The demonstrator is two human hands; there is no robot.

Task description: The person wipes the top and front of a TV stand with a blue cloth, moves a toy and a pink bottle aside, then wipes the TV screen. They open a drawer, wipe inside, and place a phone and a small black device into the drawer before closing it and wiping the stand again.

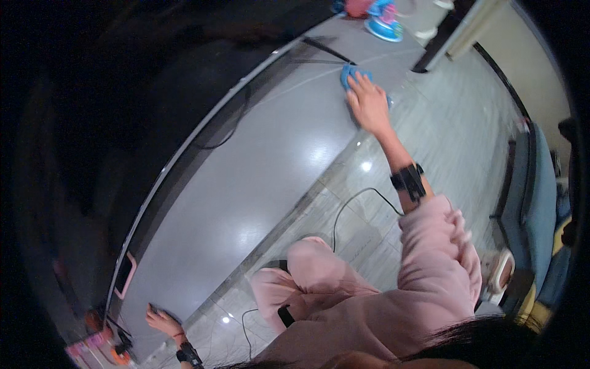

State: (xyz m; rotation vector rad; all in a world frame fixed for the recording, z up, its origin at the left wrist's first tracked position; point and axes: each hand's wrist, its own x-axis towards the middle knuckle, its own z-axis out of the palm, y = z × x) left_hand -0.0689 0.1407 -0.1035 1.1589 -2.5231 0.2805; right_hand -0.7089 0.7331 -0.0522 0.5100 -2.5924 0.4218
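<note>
A long grey tabletop [258,161] of a low stand runs diagonally before me. Near its upper right end, my right hand [368,104] lies spread over a blue cloth [350,76], pressing it on the surface by the front edge. The cloth shows past my fingertips, beside the black foot [329,50] of a large television. At the lower left end, my left hand [163,321] rests by the front edge of the top; a small dark patch shows behind its fingers, and I cannot tell whether it holds anything.
The black television screen [115,115] stands along the back, with a dark cable [230,131] hanging below. A pink-framed item [126,276] leans near its left end. Blue and pink toys [385,27] stand at the far right end. A thin cable [341,212] crosses the tiled floor; a sofa [534,198] is at right.
</note>
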